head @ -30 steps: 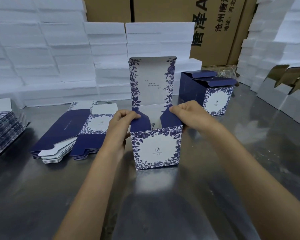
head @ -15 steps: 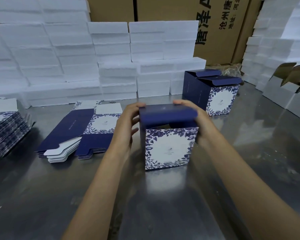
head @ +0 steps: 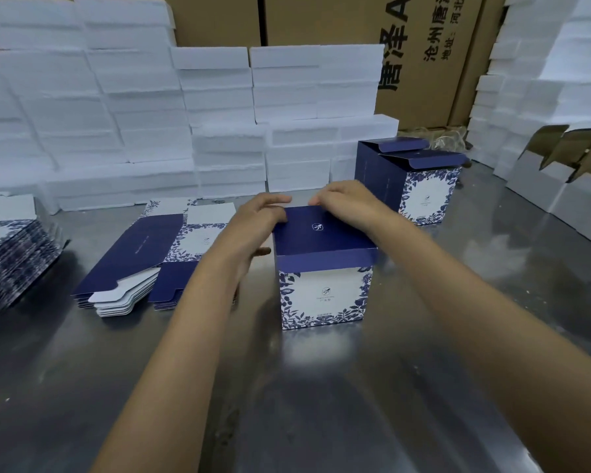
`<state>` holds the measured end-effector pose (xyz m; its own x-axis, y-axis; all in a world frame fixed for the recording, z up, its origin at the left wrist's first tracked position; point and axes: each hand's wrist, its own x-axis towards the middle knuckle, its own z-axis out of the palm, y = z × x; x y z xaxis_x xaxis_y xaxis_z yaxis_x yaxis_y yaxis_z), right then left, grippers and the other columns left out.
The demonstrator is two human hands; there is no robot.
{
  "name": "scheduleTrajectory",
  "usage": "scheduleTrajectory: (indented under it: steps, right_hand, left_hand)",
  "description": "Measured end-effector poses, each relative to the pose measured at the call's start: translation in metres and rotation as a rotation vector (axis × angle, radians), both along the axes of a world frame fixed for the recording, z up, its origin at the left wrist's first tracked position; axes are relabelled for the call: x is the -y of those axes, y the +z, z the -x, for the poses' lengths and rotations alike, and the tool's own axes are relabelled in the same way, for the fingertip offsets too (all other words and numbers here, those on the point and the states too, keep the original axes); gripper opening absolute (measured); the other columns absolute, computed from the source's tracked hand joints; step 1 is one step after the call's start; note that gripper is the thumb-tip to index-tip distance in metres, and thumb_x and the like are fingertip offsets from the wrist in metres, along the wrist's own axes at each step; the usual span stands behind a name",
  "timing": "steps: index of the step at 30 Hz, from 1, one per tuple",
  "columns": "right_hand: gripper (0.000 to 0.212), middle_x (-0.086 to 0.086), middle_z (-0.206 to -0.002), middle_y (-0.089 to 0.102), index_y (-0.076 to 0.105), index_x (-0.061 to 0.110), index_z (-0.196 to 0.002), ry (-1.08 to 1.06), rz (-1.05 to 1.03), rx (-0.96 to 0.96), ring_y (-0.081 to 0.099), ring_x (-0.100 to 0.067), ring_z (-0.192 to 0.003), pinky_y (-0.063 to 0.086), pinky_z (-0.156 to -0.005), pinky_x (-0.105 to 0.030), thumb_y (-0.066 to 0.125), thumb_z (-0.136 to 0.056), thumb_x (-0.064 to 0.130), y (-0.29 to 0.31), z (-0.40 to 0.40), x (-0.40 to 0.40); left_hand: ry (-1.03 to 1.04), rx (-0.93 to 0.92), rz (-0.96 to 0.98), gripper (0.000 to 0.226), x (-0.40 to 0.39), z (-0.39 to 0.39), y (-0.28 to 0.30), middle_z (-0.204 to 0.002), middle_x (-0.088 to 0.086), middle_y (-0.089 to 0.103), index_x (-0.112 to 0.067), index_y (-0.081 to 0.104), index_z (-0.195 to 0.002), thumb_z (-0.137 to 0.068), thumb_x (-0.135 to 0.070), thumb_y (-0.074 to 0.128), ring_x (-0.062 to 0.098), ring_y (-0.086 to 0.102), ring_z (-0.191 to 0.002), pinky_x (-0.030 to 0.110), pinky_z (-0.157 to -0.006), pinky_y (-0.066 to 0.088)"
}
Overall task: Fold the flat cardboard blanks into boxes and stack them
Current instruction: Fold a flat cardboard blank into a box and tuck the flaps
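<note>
A blue-and-white floral box stands upright on the steel table in front of me. Its navy lid is folded down over the top, with the front tuck flap hanging outside the front wall. My left hand lies at the lid's left rear corner, fingers stretched toward the back edge. My right hand rests over the lid's far edge, fingers extended. A pile of flat blanks lies to the left. Two folded boxes stand behind on the right, lids ajar.
Another stack of flat blanks sits at the left edge. White foam blocks are piled along the back and the right side. Brown cartons stand behind them. Open grey cartons line the right edge of the steel table.
The tall lid flap that stood upright has been folded down over the box top. My hands moved from the side flaps to the lid's rear edge.
</note>
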<state>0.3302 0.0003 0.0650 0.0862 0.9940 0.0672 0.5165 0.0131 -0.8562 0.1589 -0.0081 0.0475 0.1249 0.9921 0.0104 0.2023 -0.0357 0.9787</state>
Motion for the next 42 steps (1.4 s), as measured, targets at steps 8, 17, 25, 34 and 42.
scheduleTrajectory:
  steps: [8, 17, 25, 34, 42]
  right_hand:
    - [0.019, 0.002, -0.096, 0.072, 0.075, 0.017, -0.091, 0.084, -0.051, 0.0, 0.062, -0.008, -0.084, 0.05, -0.074, -0.018, 0.058, -0.099, 0.021, -0.008, 0.001, 0.001]
    - [0.024, 0.009, -0.084, 0.063, 0.059, 0.019, -0.077, 0.064, -0.028, 0.037, 0.057, -0.006, -0.073, 0.043, -0.058, -0.017, 0.058, -0.1, 0.026, -0.01, 0.002, -0.004]
    - [0.042, 0.005, -0.059, 0.026, 0.023, 0.024, -0.06, -0.032, -0.011, 0.057, 0.022, -0.014, -0.056, 0.017, -0.053, -0.032, 0.042, -0.095, 0.01, -0.009, 0.001, 0.002]
    - [0.023, -0.002, -0.082, 0.056, 0.05, 0.013, -0.076, -0.132, -0.075, 0.085, 0.051, -0.024, -0.083, 0.041, -0.07, -0.032, 0.045, -0.098, 0.014, -0.01, -0.001, 0.01]
    - [0.006, 0.007, -0.096, 0.075, 0.077, 0.019, -0.087, 0.056, -0.357, 0.037, 0.06, 0.0, -0.093, 0.04, -0.078, -0.007, 0.073, -0.09, 0.023, -0.021, -0.011, 0.037]
  left_hand:
    - [0.054, -0.136, 0.037, 0.011, -0.01, -0.028, 0.009, -0.082, 0.003, 0.062, -0.014, 0.059, -0.095, -0.096, -0.024, 0.057, 0.014, 0.054, -0.062, 0.015, -0.04, 0.037]
    - [0.057, -0.215, 0.019, 0.008, -0.01, -0.027, 0.014, -0.087, 0.008, 0.058, -0.011, 0.053, -0.096, -0.1, -0.018, 0.05, 0.019, 0.05, -0.066, 0.022, -0.05, 0.038]
    - [0.146, -0.313, 0.026, 0.029, -0.02, -0.029, 0.011, -0.074, 0.005, 0.042, -0.009, 0.04, -0.074, -0.103, -0.01, 0.036, 0.017, 0.034, -0.059, 0.023, -0.046, 0.027]
    - [0.187, -0.417, -0.071, 0.03, -0.022, -0.028, 0.003, -0.073, 0.001, 0.042, -0.01, 0.037, -0.076, -0.105, -0.016, 0.029, 0.015, 0.037, -0.062, 0.032, -0.054, 0.026]
    - [0.247, -0.476, -0.089, 0.033, -0.031, -0.034, 0.006, -0.122, 0.014, 0.059, 0.0, 0.052, -0.125, -0.103, -0.018, 0.035, 0.033, 0.054, -0.11, 0.031, -0.076, 0.033]
